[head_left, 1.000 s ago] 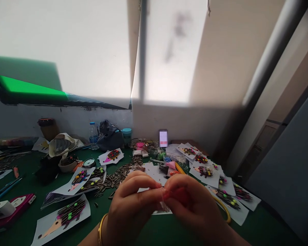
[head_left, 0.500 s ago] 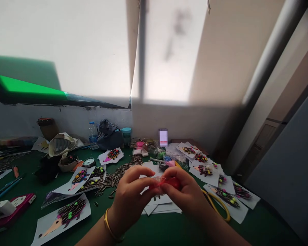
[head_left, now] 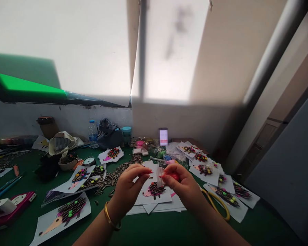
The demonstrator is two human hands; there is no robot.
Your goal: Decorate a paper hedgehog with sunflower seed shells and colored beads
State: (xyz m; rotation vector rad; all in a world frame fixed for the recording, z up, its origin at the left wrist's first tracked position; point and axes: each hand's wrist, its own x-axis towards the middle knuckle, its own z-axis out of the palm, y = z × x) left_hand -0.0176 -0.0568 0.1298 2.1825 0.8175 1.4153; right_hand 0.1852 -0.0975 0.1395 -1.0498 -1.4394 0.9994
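Red lump (head_left: pixel 175 176), perhaps in bag (head_left: pixel 159 177)

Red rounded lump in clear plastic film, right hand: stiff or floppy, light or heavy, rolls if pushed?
The red rounded lump is probably light, being small enough for a fingertip pinch in the right hand. The clear plastic film looks thin and creased, so likely floppy. The rounded outline might let it roll, though loose film could drag.
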